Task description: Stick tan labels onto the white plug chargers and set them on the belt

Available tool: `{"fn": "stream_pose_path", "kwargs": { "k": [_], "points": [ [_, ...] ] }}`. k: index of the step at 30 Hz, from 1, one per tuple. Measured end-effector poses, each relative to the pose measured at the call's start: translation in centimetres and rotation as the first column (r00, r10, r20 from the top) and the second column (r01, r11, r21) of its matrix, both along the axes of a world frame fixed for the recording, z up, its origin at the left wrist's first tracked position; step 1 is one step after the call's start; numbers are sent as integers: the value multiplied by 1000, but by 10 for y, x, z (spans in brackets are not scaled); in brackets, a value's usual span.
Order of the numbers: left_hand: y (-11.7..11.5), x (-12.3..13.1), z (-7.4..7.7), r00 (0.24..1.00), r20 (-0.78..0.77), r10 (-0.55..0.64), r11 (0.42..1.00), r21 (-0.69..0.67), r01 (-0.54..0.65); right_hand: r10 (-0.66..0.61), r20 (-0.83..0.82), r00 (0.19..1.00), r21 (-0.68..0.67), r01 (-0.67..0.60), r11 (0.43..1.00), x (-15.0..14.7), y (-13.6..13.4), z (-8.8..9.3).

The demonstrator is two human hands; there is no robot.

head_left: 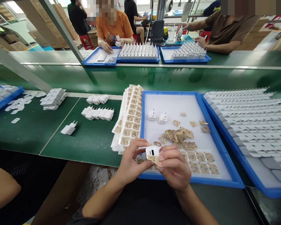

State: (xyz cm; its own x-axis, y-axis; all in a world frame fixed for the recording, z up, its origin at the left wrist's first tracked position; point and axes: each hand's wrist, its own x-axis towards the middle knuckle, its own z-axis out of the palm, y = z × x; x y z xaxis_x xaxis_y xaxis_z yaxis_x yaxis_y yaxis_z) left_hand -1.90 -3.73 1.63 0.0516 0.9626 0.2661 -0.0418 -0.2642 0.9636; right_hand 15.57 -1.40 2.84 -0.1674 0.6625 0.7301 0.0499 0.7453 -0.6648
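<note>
My left hand [133, 161] grips a white plug-in USB charger [150, 151] by its side, with the port face turned up toward me. My right hand [174, 165] pinches a tan sticker backing [154, 158] at the charger's lower right edge; part of it is hidden by the fingers. Both hands are above the near edge of a blue-rimmed tray [170, 92]. Inside that tray stand two white chargers [163, 118], prongs up. Beyond my hands lies a heap of peeled tan backings [179, 136]. A sheet of tan stickers [201, 162] lies partly under my right hand.
Stacked sticker sheets [131, 118] lie left of the tray. White chargers [99, 113] sit in rows on the green bench [89, 140]. To the right, another blue tray [255, 175] holds many chargers in rows. Co-workers sit across the conveyor; an elbow [4, 187] is at left.
</note>
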Motion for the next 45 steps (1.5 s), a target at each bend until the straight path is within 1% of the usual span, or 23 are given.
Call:
{"fn": "stream_pose_path", "kwargs": {
  "k": [2, 4, 7, 10, 12, 14, 17, 20, 22, 28, 32, 35, 38, 40, 42, 45],
  "points": [
    [0, -1, 1, 1000, -20, 5, 1000, 20, -5, 32, 4, 999, 0, -32, 999, 3, 2, -2],
    [0, -3, 2, 993, -105, 53, 995, 86, -44, 48, 37, 998, 22, -49, 999, 8, 3, -4],
    [0, -6, 7, 948, -271, 167, 962, 256, -96, 38, 117, 992, 106, -50, 993, 19, 3, -4],
    [1, -7, 14, 903, -358, 238, 915, 395, -84, -5, 146, 989, 163, -19, 986, 27, 2, 1],
    [0, -7, 18, 874, -399, 277, 887, 456, -73, -37, 148, 988, 130, 18, 991, 29, 4, 9],
    [-1, -7, 22, 840, -436, 322, 855, 515, -60, -27, 168, 985, 52, 19, 998, 28, 9, 21],
    [-2, -8, 24, 798, -475, 372, 808, 588, -27, 95, 227, 969, -47, -86, 995, 26, 19, 38],
    [-2, -10, 24, 773, -500, 390, 789, 615, 0, 222, 316, 923, -62, -213, 975, 25, 27, 48],
    [-2, -11, 24, 761, -512, 398, 787, 617, 3, 258, 395, 882, -59, -256, 965, 26, 29, 51],
    [-1, -12, 25, 739, -538, 406, 792, 611, 9, 227, 562, 795, -9, -268, 963, 30, 26, 49],
    [-2, -12, 23, 707, -557, 436, 775, 632, 20, 201, 611, 766, 7, -259, 966, 29, 25, 50],
    [-3, -12, 22, 675, -549, 493, 739, 674, 9, 197, 612, 766, -14, -239, 971, 28, 24, 51],
    [-3, -10, 22, 656, -527, 540, 704, 710, -10, 184, 591, 786, -23, -212, 977, 25, 22, 49],
    [-3, -9, 23, 652, -517, 554, 695, 719, -20, 171, 542, 823, -28, -186, 982, 24, 20, 46],
    [-3, -9, 24, 654, -512, 557, 694, 719, -28, 146, 457, 877, -36, -145, 989, 22, 17, 42],
    [-1, -10, 23, 667, -504, 549, 705, 707, -46, 68, 354, 933, -60, -50, 997, 28, 16, 37]
  ]
}}
